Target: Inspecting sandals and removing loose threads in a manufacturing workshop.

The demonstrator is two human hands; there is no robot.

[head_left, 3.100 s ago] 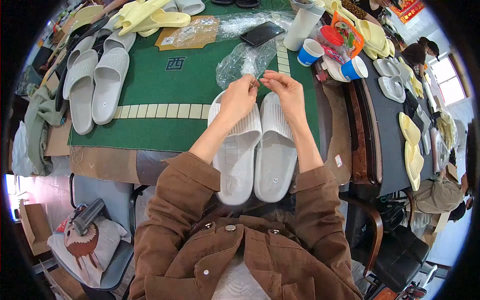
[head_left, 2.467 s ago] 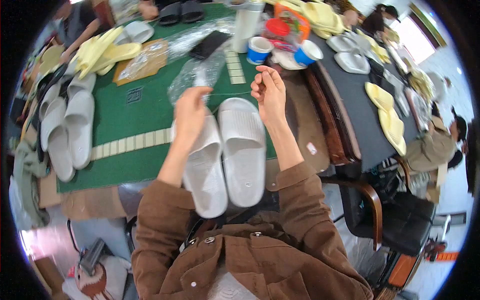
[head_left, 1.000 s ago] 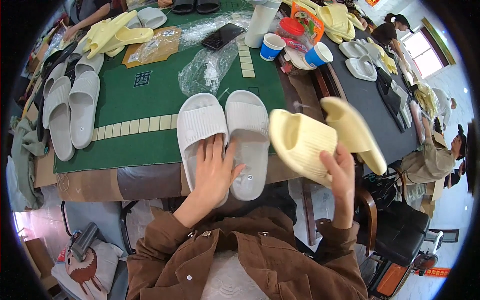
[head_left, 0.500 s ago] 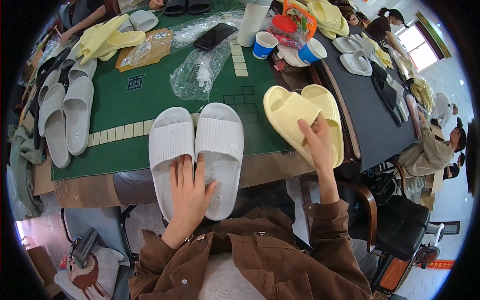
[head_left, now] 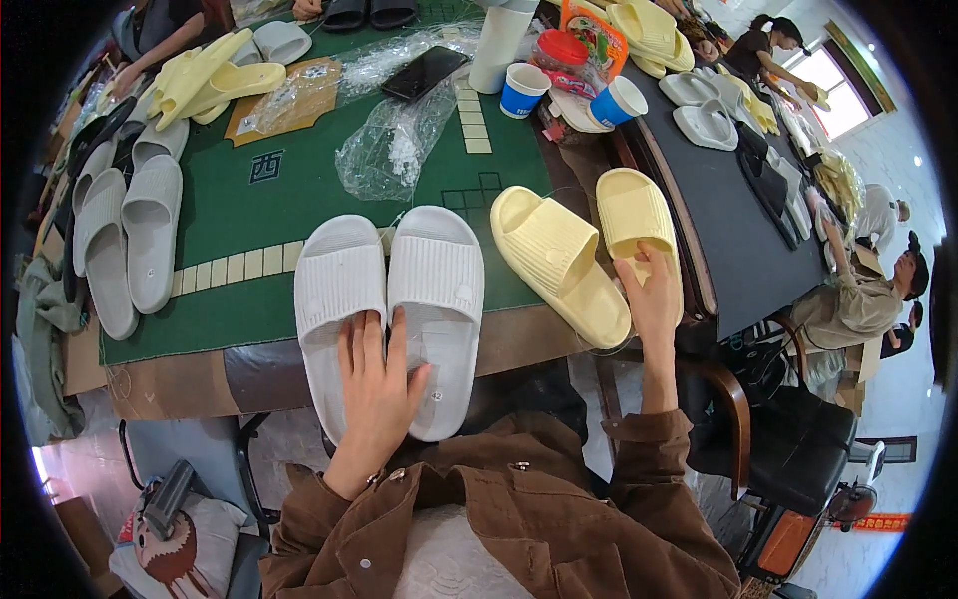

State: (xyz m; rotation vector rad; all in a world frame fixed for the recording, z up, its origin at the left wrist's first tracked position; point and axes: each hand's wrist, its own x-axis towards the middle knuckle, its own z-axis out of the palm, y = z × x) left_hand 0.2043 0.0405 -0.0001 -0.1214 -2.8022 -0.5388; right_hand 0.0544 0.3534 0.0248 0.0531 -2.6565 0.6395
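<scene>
A pair of grey slippers stands side by side over the front edge of the green-covered table. My left hand has its fingers tucked under the left one's strap and against the inner side of the right one, gripping the pair. To the right, my right hand holds a yellow slipper at its strap opening, the fingertips partly hidden inside. Its mate, another yellow slipper, lies slanted to the left, a gap between them. A thin clear loop shows near the yellow pair.
Grey slippers and yellow slippers crowd the left side. A phone, clear plastic wrap, paper cups and a red-lidded jar stand beyond. A dark table with more slippers adjoins right. Other people work around.
The yellow slippers, overlapping before, are now spread apart. My right hand has shifted from the left one's strap to the right one's. My left hand and the grey pair have hardly moved.
</scene>
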